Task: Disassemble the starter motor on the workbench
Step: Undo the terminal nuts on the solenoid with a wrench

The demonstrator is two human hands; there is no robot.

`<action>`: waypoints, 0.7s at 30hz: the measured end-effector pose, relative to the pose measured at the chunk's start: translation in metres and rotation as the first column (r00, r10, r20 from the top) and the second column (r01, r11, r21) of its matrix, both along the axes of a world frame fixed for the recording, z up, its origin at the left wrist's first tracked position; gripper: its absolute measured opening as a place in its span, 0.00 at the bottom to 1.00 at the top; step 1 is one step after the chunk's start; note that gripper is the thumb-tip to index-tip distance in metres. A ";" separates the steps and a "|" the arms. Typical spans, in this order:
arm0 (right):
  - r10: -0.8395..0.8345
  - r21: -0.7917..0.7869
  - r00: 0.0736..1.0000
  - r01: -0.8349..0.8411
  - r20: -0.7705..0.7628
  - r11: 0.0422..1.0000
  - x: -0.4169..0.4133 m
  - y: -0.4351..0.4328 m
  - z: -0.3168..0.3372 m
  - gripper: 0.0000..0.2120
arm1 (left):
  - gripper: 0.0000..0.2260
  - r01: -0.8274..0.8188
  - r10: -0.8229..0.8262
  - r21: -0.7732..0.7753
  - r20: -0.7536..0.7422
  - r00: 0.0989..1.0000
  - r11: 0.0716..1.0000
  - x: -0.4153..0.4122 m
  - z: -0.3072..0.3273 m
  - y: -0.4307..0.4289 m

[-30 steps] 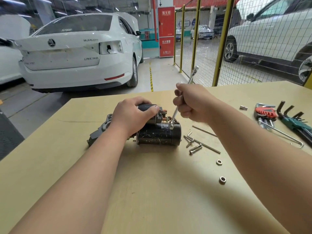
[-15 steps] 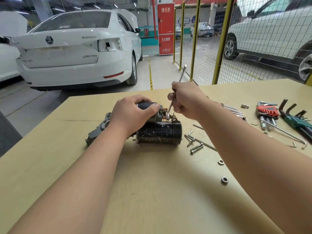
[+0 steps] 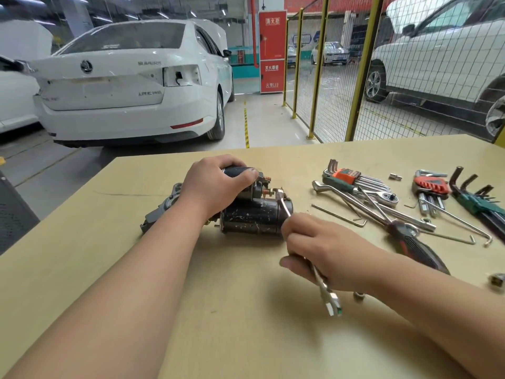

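On the pale wooden workbench (image 3: 232, 310), the starter motor (image 3: 254, 214) lies on its side left of centre, not far from the far edge. The left hand (image 3: 216, 184) wraps over the smaller black cylinder on top, fingers curled round it and thumb pressed on its end. The right hand (image 3: 319, 247) has its fingers closed round the shaft of a wrench (image 3: 284, 205). The tool's upper end sits at the copper-coloured terminals at the motor's right end, and its open-jawed lower end sticks out below the hand.

To the right, three plastic holders each carry a fan of hex keys: an orange holder (image 3: 347, 175), a red holder (image 3: 431, 186) and a green holder (image 3: 475, 203). Any print on them is too blurred to read. A ratchet (image 3: 384, 196), a screwdriver (image 3: 418, 247) and loose hex keys lie crossed among them.

Beyond the bench, a red cabinet (image 3: 272, 50) bears white Chinese characters, 消火栓 at its top. A white car (image 3: 123, 86) shows a round badge and smeared lettering on its boot lid.

The bench's left edge runs diagonally towards the viewer. A broad stretch of wood lies between the forearms.
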State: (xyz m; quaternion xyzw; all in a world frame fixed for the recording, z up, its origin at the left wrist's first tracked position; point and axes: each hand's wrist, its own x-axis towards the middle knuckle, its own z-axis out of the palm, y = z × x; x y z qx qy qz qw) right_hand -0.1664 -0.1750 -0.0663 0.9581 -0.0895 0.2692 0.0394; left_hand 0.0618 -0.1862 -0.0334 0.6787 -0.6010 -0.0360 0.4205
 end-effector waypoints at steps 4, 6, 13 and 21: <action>-0.079 0.280 0.943 -0.015 0.324 0.960 -0.007 -0.009 0.008 0.17 | 0.18 -0.005 0.005 0.017 -0.001 1.000 1.000 0.000 0.002 -0.001; -0.320 0.673 0.851 -0.052 0.416 0.738 0.010 -0.016 0.023 0.19 | 0.18 -0.003 0.003 0.018 0.004 1.000 1.000 -0.001 0.002 -0.001; -0.561 0.919 0.737 -0.372 0.378 0.130 0.044 -0.066 0.068 0.16 | 0.16 -0.002 0.003 -0.023 0.029 1.000 1.000 -0.001 -0.001 0.004; -0.599 0.895 0.710 -0.445 0.371 0.027 0.062 -0.059 0.063 0.13 | 0.14 0.013 -0.011 -0.053 0.045 0.999 0.999 0.000 -0.004 0.006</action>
